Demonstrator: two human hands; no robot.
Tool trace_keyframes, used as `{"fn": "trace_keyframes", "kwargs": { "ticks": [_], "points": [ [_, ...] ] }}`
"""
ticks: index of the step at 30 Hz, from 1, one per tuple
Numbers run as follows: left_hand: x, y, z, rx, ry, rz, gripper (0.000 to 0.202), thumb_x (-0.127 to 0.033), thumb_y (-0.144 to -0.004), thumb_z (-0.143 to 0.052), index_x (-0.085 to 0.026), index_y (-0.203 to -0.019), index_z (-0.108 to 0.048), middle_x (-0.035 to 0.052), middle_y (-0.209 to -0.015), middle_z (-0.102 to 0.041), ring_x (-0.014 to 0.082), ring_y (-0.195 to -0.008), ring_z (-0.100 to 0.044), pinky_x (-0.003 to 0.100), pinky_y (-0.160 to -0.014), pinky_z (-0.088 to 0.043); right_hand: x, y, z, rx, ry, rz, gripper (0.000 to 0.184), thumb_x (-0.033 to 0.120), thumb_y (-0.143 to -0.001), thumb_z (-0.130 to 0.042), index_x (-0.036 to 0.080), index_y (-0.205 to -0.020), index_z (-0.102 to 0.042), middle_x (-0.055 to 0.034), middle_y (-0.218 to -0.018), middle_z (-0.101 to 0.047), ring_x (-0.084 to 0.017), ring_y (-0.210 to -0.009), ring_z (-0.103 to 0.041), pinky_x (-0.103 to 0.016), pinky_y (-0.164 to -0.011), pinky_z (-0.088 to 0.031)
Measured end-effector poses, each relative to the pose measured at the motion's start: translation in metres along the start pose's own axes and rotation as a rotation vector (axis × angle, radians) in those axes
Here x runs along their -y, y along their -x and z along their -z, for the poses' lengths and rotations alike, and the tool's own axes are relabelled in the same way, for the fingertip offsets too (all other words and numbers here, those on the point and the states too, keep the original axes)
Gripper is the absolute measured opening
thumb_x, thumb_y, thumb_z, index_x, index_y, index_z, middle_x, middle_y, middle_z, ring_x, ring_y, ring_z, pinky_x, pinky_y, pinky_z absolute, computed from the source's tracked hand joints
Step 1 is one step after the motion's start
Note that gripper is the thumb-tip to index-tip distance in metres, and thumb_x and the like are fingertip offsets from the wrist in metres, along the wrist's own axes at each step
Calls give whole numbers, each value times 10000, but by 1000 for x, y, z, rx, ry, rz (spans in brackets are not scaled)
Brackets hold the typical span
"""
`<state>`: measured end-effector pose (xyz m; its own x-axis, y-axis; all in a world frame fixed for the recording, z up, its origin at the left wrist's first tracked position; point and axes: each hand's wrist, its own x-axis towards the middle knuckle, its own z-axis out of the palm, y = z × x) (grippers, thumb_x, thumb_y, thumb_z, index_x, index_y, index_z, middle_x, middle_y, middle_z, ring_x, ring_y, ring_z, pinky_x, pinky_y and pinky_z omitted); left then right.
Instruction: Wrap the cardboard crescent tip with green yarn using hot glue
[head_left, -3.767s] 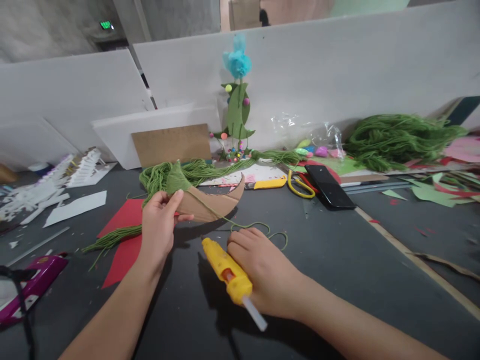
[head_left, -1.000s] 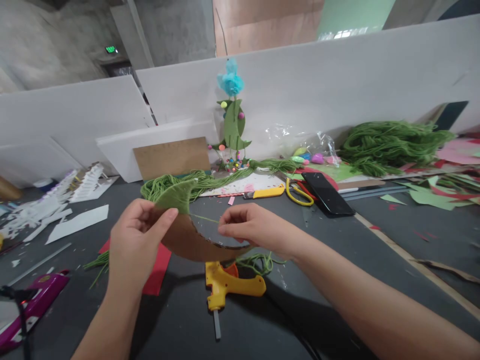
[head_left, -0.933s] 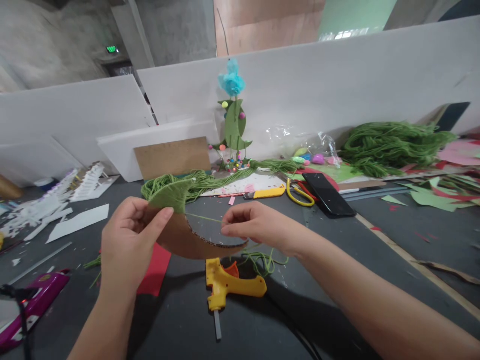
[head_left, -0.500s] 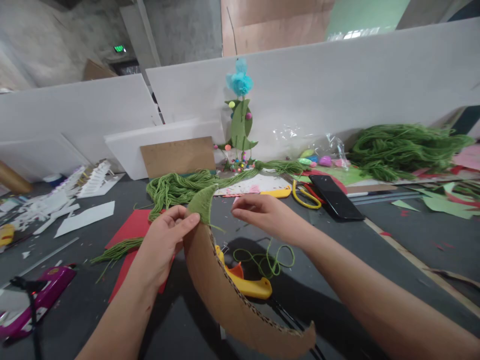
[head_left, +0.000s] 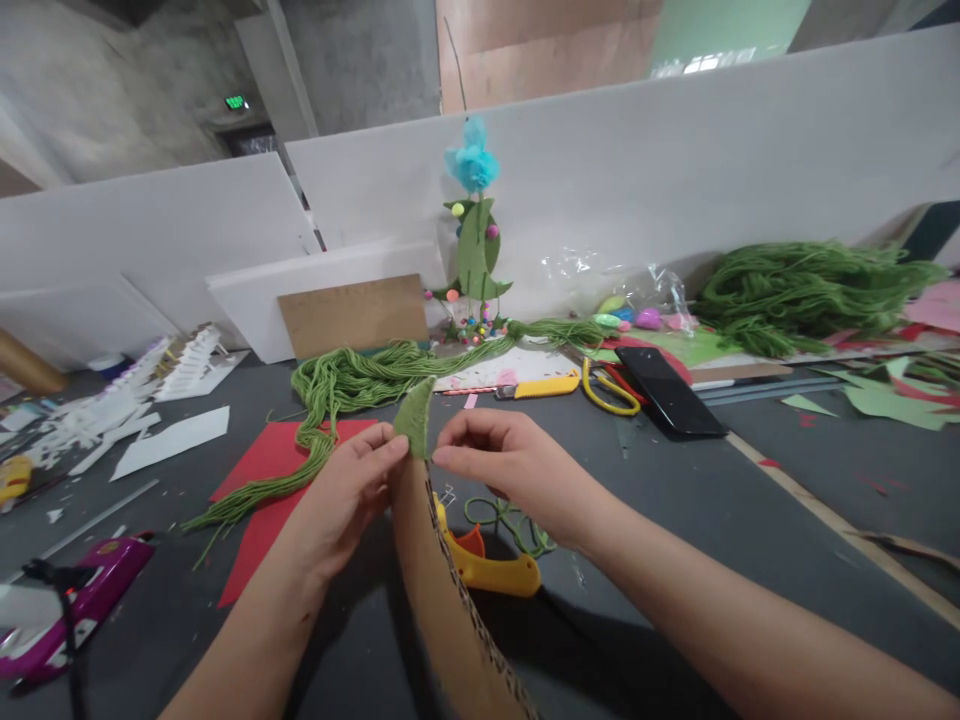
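My left hand (head_left: 360, 485) grips a curved cardboard crescent (head_left: 439, 600) near its upper tip, thumb on the near face. Green yarn (head_left: 413, 422) is wound closely round that tip, while the cardboard below it is bare brown with a corrugated edge. Right beside the wound edge is my right hand (head_left: 517, 465), its thumb and forefinger pinched together; whatever is between them is too small to make out. A yellow hot glue gun (head_left: 495, 575) with an orange trigger lies behind the crescent, partly hidden. Loose green yarn (head_left: 517, 522) curls on the table under my right hand.
Green yarn hanks (head_left: 352, 375) spread over red paper (head_left: 259, 460). Farther back lie a yellow utility knife (head_left: 547, 385), yellow-handled scissors (head_left: 611, 388) and a black phone (head_left: 667, 392). A purple corded tool (head_left: 90, 600) lies left. A decorated plant model (head_left: 480, 240) stands against the white board.
My right hand has moved left and down to the wound tip. The crescent has turned more upright and edge-on, its lower end now out of view. The loose yarn loop has shifted left.
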<state>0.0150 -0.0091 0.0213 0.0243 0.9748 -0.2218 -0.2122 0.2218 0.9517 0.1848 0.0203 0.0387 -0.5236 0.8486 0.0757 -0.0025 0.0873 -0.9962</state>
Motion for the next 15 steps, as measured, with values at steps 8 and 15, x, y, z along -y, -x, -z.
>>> {"fn": "trace_keyframes", "kwargs": {
  "ticks": [8, 15],
  "points": [
    [14, -1, -8, 117, 310, 30, 259, -399, -613, -688, -185, -757, -670, 15, -625, -633, 148, -575, -594, 238, -518, -456, 8, 9, -11, -13, -142, -99, 114, 188, -773, -566, 169, -661, -563, 51, -560, -516, -57, -464, -423, -188, -460, -326],
    [14, 9, -17, 115, 215, -33, 222, -161, -488, -704, -184, -706, -672, -10, -565, -626, 145, -550, -595, 261, -593, -485, -2, 7, -15, -79, -20, -25, 114, 176, -754, -562, 168, -642, -544, 37, -587, -524, -92, -556, -476, -221, -557, -381]
  ]
}}
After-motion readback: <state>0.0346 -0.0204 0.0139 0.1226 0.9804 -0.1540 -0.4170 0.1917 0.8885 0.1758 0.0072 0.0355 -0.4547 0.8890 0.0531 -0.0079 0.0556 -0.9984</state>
